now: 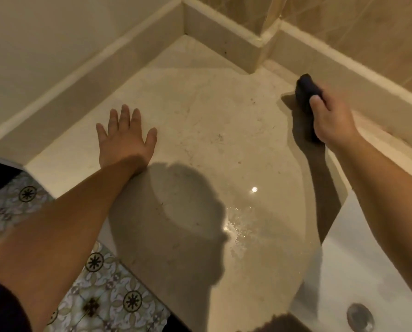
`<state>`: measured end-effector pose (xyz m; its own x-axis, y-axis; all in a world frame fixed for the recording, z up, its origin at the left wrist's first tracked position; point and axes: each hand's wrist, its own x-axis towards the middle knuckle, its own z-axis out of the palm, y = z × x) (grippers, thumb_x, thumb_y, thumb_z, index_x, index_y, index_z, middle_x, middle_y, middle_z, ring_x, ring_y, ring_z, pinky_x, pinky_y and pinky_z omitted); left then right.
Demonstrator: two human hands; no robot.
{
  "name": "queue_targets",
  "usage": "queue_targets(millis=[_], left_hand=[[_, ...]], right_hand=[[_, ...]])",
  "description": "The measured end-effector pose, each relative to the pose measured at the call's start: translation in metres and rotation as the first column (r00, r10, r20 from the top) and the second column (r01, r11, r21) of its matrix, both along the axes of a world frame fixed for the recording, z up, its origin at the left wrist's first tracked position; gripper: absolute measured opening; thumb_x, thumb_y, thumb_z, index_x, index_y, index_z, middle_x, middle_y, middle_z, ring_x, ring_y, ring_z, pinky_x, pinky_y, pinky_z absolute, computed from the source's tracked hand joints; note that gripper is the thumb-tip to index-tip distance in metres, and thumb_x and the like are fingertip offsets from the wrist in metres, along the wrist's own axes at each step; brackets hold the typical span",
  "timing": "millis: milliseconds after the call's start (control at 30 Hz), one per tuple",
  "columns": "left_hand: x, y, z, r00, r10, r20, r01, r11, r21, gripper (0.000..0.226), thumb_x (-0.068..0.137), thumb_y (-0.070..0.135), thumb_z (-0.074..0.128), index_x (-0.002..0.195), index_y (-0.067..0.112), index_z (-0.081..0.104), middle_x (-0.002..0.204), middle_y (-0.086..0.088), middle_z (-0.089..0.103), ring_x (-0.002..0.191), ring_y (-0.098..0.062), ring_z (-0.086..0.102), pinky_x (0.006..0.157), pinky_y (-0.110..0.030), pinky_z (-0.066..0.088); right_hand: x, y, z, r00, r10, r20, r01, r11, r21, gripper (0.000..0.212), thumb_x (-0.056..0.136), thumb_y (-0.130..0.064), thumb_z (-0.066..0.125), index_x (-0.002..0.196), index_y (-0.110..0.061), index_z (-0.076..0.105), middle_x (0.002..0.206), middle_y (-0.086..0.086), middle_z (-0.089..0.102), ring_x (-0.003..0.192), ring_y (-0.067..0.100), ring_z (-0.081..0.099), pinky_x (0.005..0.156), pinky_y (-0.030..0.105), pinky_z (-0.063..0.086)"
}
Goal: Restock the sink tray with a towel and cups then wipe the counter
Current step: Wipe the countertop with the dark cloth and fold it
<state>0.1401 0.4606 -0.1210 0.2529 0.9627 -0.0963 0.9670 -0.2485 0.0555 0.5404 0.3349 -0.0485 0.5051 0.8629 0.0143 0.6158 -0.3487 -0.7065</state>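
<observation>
The beige stone counter [200,116] fills the middle of the view. My left hand [125,137] lies flat on it, palm down, fingers spread, holding nothing. My right hand [332,116] is closed around a dark bunched cloth [306,88], pressed on the counter close to the back ledge at the right. A wet patch with water drops [238,226] glistens on the counter nearer to me. No tray, towel or cups are in view.
A raised beige backsplash ledge [224,39] runs round the back corner. The white sink basin [358,271] with its metal drain [359,316] lies at the lower right. Patterned floor tiles [99,283] show below the counter's front edge at the lower left.
</observation>
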Motion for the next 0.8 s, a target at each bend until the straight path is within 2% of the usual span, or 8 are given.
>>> queue_targets(millis=[67, 100, 167, 300, 433, 567, 700, 800], left_hand=[[-0.001, 0.001, -0.001, 1.000, -0.002, 0.000, 0.002, 1.000, -0.004, 0.078, 0.093, 0.066, 0.004, 0.157, 0.022, 0.008, 0.167, -0.005, 0.003, 0.152, -0.029, -0.001, 0.119, -0.057, 0.003], [-0.001, 0.002, -0.002, 1.000, -0.005, 0.003, 0.005, 1.000, -0.005, 0.078, 0.093, 0.066, 0.005, 0.157, 0.022, 0.009, 0.167, -0.005, 0.004, 0.152, -0.029, 0.000, 0.119, -0.057, 0.003], [-0.001, 0.003, -0.004, 1.000, -0.013, 0.007, 0.013, 1.000, 0.004, 0.076, 0.094, 0.064, 0.010, 0.156, 0.020, 0.013, 0.167, -0.007, 0.008, 0.152, -0.031, 0.004, 0.118, -0.059, 0.006], [0.000, 0.002, -0.002, 0.999, -0.043, 0.007, 0.043, 0.998, 0.040, 0.070, 0.097, 0.058, 0.021, 0.152, 0.015, 0.024, 0.163, -0.014, 0.022, 0.149, -0.038, 0.016, 0.114, -0.065, 0.014], [0.003, 0.000, 0.006, 0.999, -0.048, -0.003, 0.048, 0.998, 0.037, 0.068, 0.097, 0.056, 0.024, 0.147, 0.011, 0.029, 0.159, -0.018, 0.027, 0.147, -0.041, 0.020, 0.110, -0.070, 0.019], [0.006, -0.004, 0.015, 0.999, -0.045, 0.015, 0.044, 0.998, 0.032, 0.067, 0.099, 0.055, 0.023, 0.149, 0.010, 0.027, 0.161, -0.018, 0.023, 0.149, -0.040, 0.015, 0.113, -0.068, 0.014], [0.005, -0.008, 0.016, 0.999, -0.027, 0.032, 0.027, 1.000, -0.002, 0.070, 0.098, 0.053, 0.021, 0.155, 0.012, 0.019, 0.165, -0.015, 0.013, 0.151, -0.036, 0.006, 0.117, -0.064, 0.006], [0.006, -0.009, 0.015, 0.999, -0.019, 0.042, 0.019, 1.000, -0.007, 0.072, 0.098, 0.054, 0.019, 0.156, 0.013, 0.016, 0.166, -0.014, 0.009, 0.151, -0.035, 0.004, 0.118, -0.062, 0.003]], right_hand=[[0.003, 0.015, -0.023, 0.958, 0.161, 0.236, -0.145, 0.986, -0.083, 0.036, 0.101, -0.022, 0.039, 0.135, -0.015, 0.050, 0.129, 0.011, 0.060, 0.113, 0.032, 0.052, 0.088, 0.035, 0.039], [0.003, 0.020, -0.030, 0.928, 0.208, 0.308, -0.182, 0.977, -0.110, 0.037, 0.101, -0.020, 0.038, 0.135, -0.010, 0.048, 0.130, 0.017, 0.057, 0.114, 0.038, 0.051, 0.090, 0.041, 0.040], [0.003, 0.027, -0.037, 0.880, 0.280, 0.385, -0.238, 0.959, -0.152, 0.040, 0.098, -0.021, 0.038, 0.134, -0.004, 0.046, 0.129, 0.023, 0.054, 0.112, 0.043, 0.049, 0.092, 0.047, 0.039], [0.006, 0.030, -0.038, 0.792, 0.374, 0.483, -0.301, 0.927, -0.224, 0.045, 0.098, -0.022, 0.037, 0.135, 0.004, 0.045, 0.142, 0.026, 0.045, 0.127, 0.043, 0.041, 0.101, 0.049, 0.033], [0.006, 0.028, -0.042, 0.767, 0.377, 0.518, -0.300, 0.926, -0.231, 0.047, 0.099, -0.022, 0.038, 0.139, 0.004, 0.043, 0.149, 0.023, 0.039, 0.132, 0.040, 0.039, 0.106, 0.046, 0.032], [-0.014, 0.015, -0.035, 0.761, 0.413, 0.501, -0.325, 0.910, -0.258, 0.045, 0.097, -0.023, 0.035, 0.127, 0.007, 0.050, 0.134, 0.025, 0.050, 0.109, 0.046, 0.050, 0.089, 0.048, 0.040], [-0.078, -0.045, -0.039, 0.773, 0.473, 0.424, -0.434, 0.880, -0.190, 0.044, 0.092, -0.008, 0.054, 0.131, 0.011, 0.051, 0.141, 0.031, 0.046, 0.129, 0.048, 0.045, 0.105, 0.059, 0.036], [-0.142, -0.101, -0.040, 0.753, 0.545, 0.368, -0.517, 0.837, -0.181, 0.044, 0.089, -0.009, 0.056, 0.130, 0.007, 0.055, 0.140, 0.027, 0.049, 0.130, 0.043, 0.046, 0.107, 0.057, 0.036]])
